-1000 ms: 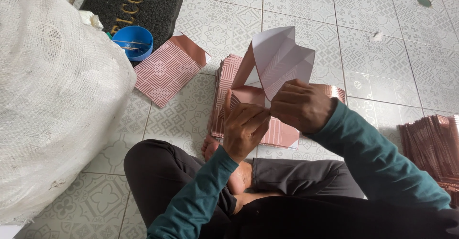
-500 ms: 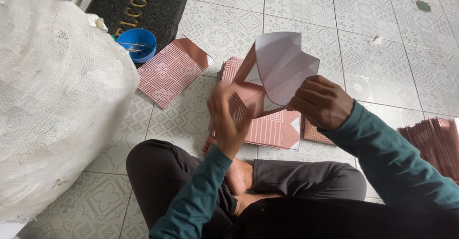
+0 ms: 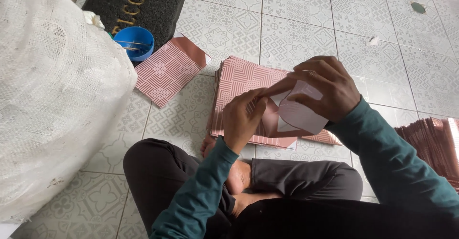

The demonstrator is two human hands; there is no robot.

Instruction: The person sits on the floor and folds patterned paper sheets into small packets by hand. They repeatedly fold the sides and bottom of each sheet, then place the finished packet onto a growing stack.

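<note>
Fingers [image 3: 313,79] of the right hand [image 3: 325,88] curl over the top of a folded paper piece [image 3: 299,112], white on the side that shows, pinching it from above with the thumb underneath. Left hand [image 3: 244,117] meets it from the other side, its fingertips pressed together on the pink pointed flap at the piece's upper left edge. Both hands hold the piece just above a stack of pink patterned sheets [image 3: 241,83] that lies flat on the tiled floor [image 3: 296,33], right in front of the person's crossed legs and bare foot [image 3: 236,174].

One separate pink patterned sheet [image 3: 165,71], with a corner folded back to show its copper-brown underside, lies on the floor to the left of the stack, close to it but apart. Beyond that sheet a small blue bowl [image 3: 135,42] with thin sticks across it sits at the edge of a dark doormat [image 3: 143,2]. A big white woven sack [image 3: 52,91] fills the left side. At the far right another pile of copper-brown sheets [image 3: 432,146] rests on the floor.
</note>
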